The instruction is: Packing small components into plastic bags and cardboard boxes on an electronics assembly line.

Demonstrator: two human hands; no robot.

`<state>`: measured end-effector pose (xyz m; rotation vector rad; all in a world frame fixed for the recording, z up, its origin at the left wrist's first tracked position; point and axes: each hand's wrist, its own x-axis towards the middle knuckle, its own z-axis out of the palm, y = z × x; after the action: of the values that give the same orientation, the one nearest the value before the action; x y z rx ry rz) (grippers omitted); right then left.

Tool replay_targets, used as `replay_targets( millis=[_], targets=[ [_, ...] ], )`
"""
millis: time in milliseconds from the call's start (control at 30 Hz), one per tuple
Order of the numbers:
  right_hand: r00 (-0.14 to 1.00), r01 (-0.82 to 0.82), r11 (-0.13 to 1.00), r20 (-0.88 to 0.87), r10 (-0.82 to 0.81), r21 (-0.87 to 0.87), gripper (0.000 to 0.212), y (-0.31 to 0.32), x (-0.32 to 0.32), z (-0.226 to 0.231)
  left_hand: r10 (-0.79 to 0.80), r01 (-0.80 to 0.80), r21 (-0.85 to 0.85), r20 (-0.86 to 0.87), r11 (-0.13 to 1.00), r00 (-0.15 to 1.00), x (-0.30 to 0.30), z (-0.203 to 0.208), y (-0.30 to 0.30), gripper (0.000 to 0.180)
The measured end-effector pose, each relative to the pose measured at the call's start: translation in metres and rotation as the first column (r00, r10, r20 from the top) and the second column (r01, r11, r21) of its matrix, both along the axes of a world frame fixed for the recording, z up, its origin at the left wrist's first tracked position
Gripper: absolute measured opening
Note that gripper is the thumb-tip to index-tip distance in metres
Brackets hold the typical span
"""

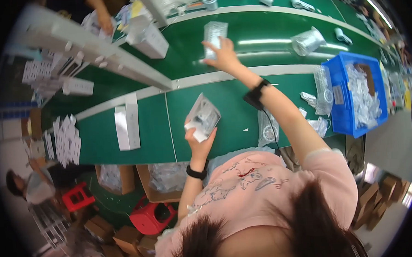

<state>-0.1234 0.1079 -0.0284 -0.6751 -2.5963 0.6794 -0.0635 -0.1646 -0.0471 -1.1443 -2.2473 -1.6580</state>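
Observation:
My left hand [200, 146] grips a small open white box [201, 135] over the near green table, its mouth tilted up. Clear plastic-wrapped contents [206, 114] show inside it; their kind is hard to make out. Stretched out to the far green belt, my right hand [225, 57] has its fingers spread over the near end of a bubble-wrapped package [215, 30]. The fingers overlap the package, and no firm grip shows. On the table left of my left hand stands a white carton [128, 127] with a raised flap.
A blue bin [357, 92] of plastic bags stands at right, beside bubble wrap [323, 91]. Another wrapped item [308, 41] lies on the belt. A metal post [97, 53] slants across the left. White folded cards [67, 140] lie at far left; a red stool [152, 216] is below.

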Motion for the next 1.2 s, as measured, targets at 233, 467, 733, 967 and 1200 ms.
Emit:
replay_targets(
  millis=[233,467,733,967,1200],
  targets=[
    [0.965,-0.039,0.999,0.258,0.047,-0.035,0.048,0.024,-0.038,-0.046,0.136,-0.139,-0.007,0.243,0.99,0.96,0.005,0.001,-0.008,0.072],
    [0.992,-0.057,0.963,-0.122,0.025,-0.265,0.026,0.081,0.129,-0.005,-0.124,0.121,0.029,0.201,0.992,0.972,-0.006,0.017,0.025,0.073],
    [0.994,0.092,0.985,0.05,-0.1,0.149,0.029,0.084,0.314,-0.026,-0.354,0.36,-0.01,0.167,0.933,0.92,0.001,0.033,0.084,0.069],
    [0.932,0.354,0.925,-0.133,-0.336,0.142,0.03,0.085,0.32,-0.02,-0.211,0.21,0.043,0.367,0.977,0.906,0.03,0.014,0.09,0.07],
    [0.751,0.179,0.828,0.471,-0.464,0.531,0.026,0.112,0.348,-0.025,-0.236,0.26,-0.063,0.251,0.964,0.939,0.031,0.04,0.072,0.067]
  ],
)
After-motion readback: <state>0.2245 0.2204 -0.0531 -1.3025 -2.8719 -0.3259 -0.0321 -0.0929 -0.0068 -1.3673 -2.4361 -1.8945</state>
